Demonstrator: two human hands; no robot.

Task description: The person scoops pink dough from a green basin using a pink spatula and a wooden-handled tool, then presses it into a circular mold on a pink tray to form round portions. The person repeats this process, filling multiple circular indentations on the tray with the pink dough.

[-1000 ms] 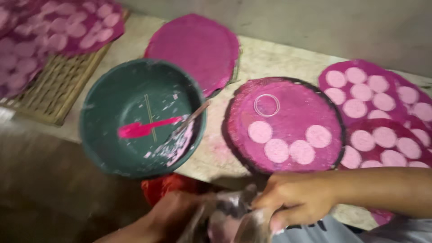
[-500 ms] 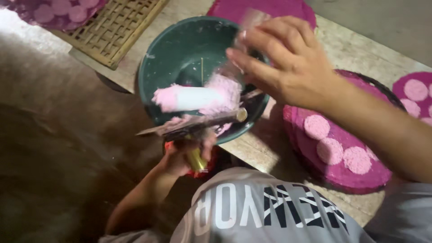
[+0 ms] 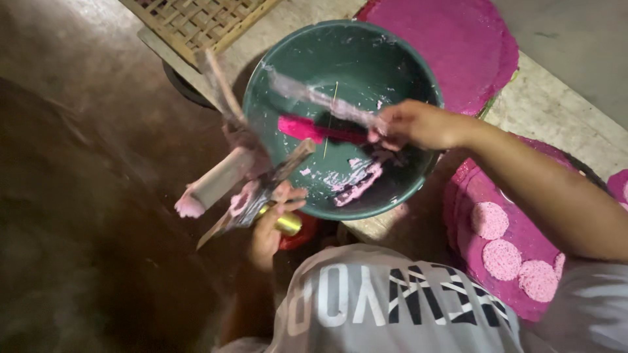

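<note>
- Now the right hand [image 3: 418, 124] is inside the green bowl [image 3: 340, 117], fingers pinched on a smeared stick [image 3: 327, 101] that lies across the bowl.
- A bright pink scraper [image 3: 314, 129] lies in the bowl too, just under that stick.
- Half a second ago the right hand was above the bowl with a pale pink roll near it; now it has dropped lower, so it seems to be scraping or mixing the pink paste.
- The left hand [image 3: 271, 225] is clenched on a messy tool [image 3: 252, 196] with a gold handle, just outside the bowl's near edge. It has barely moved.
- A pale tube [image 3: 212, 183] with a pink tip sticks out beside the tool, past the counter's edge.
- Count: one bowl, one woven tray [image 3: 196, 19], two dark pink round mats [image 3: 451, 46], and three pale pink discs [image 3: 502, 258] on the near mat. A tiny bit of another mat shows at the right edge.
</note>
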